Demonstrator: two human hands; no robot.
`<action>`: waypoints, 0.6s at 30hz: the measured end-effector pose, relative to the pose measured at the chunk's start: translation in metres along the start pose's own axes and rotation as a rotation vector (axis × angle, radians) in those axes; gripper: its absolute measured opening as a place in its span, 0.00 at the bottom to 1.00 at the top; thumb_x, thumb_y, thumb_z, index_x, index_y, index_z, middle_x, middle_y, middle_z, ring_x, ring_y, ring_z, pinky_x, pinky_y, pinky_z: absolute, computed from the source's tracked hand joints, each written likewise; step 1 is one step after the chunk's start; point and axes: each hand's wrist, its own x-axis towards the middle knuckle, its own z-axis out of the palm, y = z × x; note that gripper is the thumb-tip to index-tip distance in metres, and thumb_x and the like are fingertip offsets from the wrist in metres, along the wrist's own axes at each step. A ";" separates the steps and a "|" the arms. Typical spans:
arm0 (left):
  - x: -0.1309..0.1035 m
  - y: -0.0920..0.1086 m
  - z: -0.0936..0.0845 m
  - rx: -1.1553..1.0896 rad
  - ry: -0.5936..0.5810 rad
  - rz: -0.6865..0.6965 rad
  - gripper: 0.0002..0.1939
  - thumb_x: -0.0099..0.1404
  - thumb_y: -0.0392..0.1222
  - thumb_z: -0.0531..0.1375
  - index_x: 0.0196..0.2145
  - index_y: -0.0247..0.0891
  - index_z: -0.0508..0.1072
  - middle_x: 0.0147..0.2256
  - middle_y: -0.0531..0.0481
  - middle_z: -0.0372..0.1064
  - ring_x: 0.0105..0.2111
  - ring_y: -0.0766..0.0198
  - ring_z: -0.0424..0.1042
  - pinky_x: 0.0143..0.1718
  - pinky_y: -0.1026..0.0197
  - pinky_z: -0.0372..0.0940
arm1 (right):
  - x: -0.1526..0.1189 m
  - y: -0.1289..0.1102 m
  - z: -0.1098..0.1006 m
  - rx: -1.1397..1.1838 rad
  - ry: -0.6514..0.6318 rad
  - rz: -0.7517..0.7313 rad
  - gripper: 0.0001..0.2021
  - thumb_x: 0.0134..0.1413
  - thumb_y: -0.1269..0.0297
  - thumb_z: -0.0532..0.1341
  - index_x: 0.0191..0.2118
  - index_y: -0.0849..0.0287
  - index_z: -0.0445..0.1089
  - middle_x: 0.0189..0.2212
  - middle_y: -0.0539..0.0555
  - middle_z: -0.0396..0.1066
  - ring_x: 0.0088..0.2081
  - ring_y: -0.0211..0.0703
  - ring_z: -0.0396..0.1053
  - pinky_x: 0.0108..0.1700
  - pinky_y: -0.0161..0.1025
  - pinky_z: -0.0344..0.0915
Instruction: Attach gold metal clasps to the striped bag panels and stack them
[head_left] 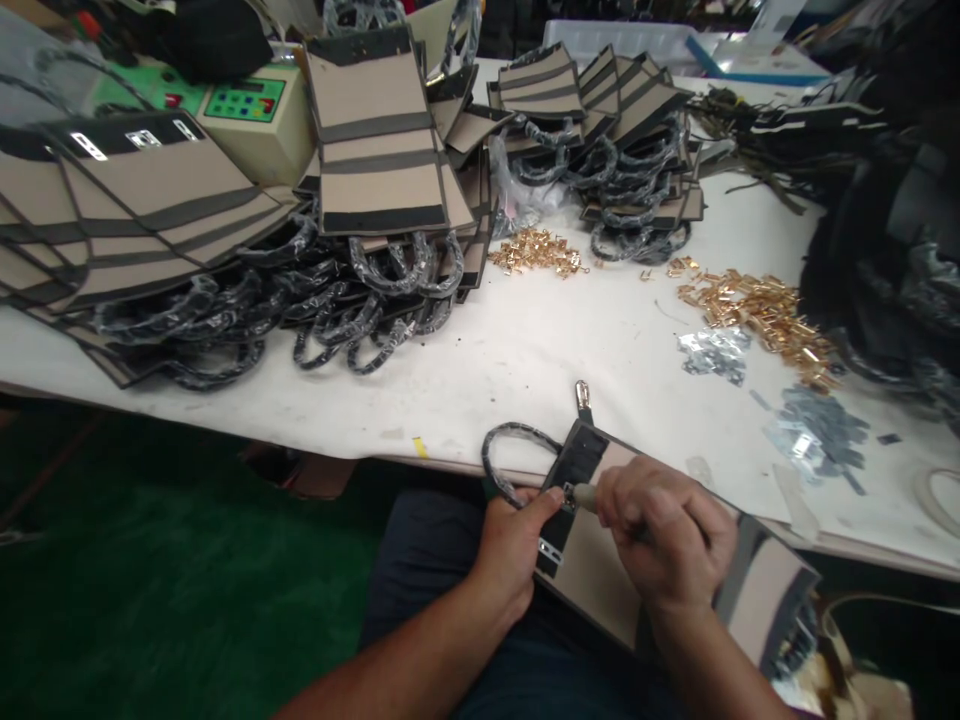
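A beige and black bag panel (600, 560) lies slanted across my lap and the table's front edge. A plastic-wrapped loop handle (517, 430) sticks out from its black end, and a strap tip with a shiny metal end (583, 396) rests on the table beyond. My left hand (517, 545) grips the panel's edge near the handle, thumb on top beside a small metal plate (568, 495). Closed in a fist, my right hand (667, 530) holds a hand tool with a beige tapered part (585, 497) against that plate. Another silver slotted plate (550, 551) sits lower on the black strip.
Stacked bag panels (382, 130) with wrapped handles stand at the left and back of the white table (450, 400). Gold fittings (757, 310) and flat silver plates (817, 440) lie in piles at right. A green-faced control box (255, 110) is at back left.
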 end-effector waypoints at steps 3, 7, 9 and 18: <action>-0.001 0.001 -0.002 0.011 -0.035 0.055 0.21 0.45 0.51 0.78 0.24 0.33 0.77 0.24 0.48 0.75 0.24 0.63 0.71 0.29 0.62 0.65 | 0.002 0.001 0.009 -0.207 -0.196 -0.057 0.15 0.68 0.71 0.61 0.27 0.58 0.69 0.21 0.50 0.66 0.25 0.40 0.65 0.28 0.40 0.61; -0.001 0.003 -0.009 0.038 -0.132 0.028 0.20 0.47 0.50 0.78 0.28 0.32 0.79 0.26 0.46 0.77 0.25 0.62 0.73 0.29 0.61 0.66 | 0.013 -0.001 0.014 -0.376 -0.274 0.072 0.20 0.70 0.64 0.61 0.24 0.57 0.66 0.21 0.48 0.65 0.24 0.37 0.62 0.27 0.37 0.58; -0.001 0.003 -0.012 0.071 -0.172 0.013 0.18 0.46 0.47 0.77 0.29 0.31 0.81 0.27 0.44 0.78 0.25 0.61 0.74 0.29 0.61 0.65 | 0.020 -0.004 0.013 -0.375 -0.260 0.205 0.21 0.71 0.58 0.62 0.24 0.57 0.66 0.19 0.48 0.64 0.22 0.37 0.61 0.26 0.37 0.58; -0.002 -0.003 -0.010 0.084 -0.155 0.129 0.11 0.46 0.42 0.73 0.23 0.33 0.79 0.23 0.47 0.76 0.21 0.63 0.71 0.24 0.62 0.61 | 0.037 -0.017 0.031 -0.328 -0.303 0.316 0.21 0.67 0.52 0.64 0.24 0.57 0.68 0.16 0.46 0.64 0.19 0.37 0.60 0.23 0.36 0.57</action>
